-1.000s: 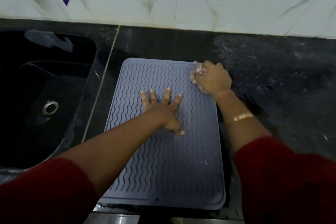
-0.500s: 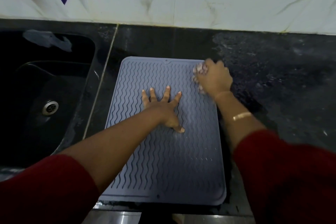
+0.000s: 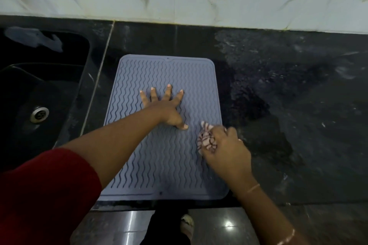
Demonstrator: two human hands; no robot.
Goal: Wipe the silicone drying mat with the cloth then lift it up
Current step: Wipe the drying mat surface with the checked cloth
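Wiping stage, lifting not yet begun. Silicone drying mat (image 3: 167,165) flat on dark counter (image 3: 298,125) beside sink (image 3: 29,89). Left hand (image 3: 165,107) splayed wide, pressing mat centre. Right hand (image 3: 225,149) clenched around striped cloth (image 3: 206,139) at mat's right edge.

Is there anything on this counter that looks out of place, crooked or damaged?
Nothing stands out. The silicone drying mat lies flat and roughly square to the front edge of the black counter. The left hand presses it flat; the right hand rubs the striped cloth near the mat's right edge.
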